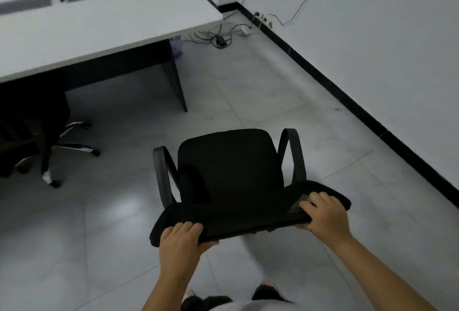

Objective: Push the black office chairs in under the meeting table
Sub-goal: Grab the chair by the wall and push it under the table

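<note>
Two hands clamped on the backrest top of the black office chair: left hand curled over the left end, fingers on top and thumb beneath; right hand curled over the right end, fingertips on the mesh. Standing out on the tiled floor, well apart from the white meeting table, seat aimed past the table's near right corner and its dark end panel. Best done by swinging the seat left toward the table's long near edge, pushing evenly through both grips, keeping armrests clear of the panel. Already tucked at that edge further left: another black chair, chrome base showing.
</note>
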Demonstrator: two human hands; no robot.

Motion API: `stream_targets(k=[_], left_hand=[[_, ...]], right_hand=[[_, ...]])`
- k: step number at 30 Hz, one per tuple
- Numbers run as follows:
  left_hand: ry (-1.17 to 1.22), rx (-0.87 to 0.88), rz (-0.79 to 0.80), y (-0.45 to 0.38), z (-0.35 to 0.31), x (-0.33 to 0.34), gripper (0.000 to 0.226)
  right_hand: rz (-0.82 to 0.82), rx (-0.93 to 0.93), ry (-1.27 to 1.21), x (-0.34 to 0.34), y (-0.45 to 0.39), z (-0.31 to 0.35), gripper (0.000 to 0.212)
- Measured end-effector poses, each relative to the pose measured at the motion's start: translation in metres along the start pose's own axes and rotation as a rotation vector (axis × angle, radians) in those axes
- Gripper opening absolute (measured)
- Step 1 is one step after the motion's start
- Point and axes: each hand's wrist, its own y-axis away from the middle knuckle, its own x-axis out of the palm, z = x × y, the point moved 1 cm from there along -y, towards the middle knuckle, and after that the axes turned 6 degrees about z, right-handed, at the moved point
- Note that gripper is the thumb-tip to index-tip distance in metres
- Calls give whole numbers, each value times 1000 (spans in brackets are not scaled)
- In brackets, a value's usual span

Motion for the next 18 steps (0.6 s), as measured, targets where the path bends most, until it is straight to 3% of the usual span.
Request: stream_targets(k=[9,13,18], left_hand=[[-96,-118,-81,35,-23,8,73],[-140,-145,-126,42,-6,7,70],[-197,-157,-173,40,26,-2,69]], right_hand=[[-3,-233,-52,14,-44,-17,41],[-97,-302,-136,29,-52,-2,67],[-121,-346,-185,38,-77,26,71]])
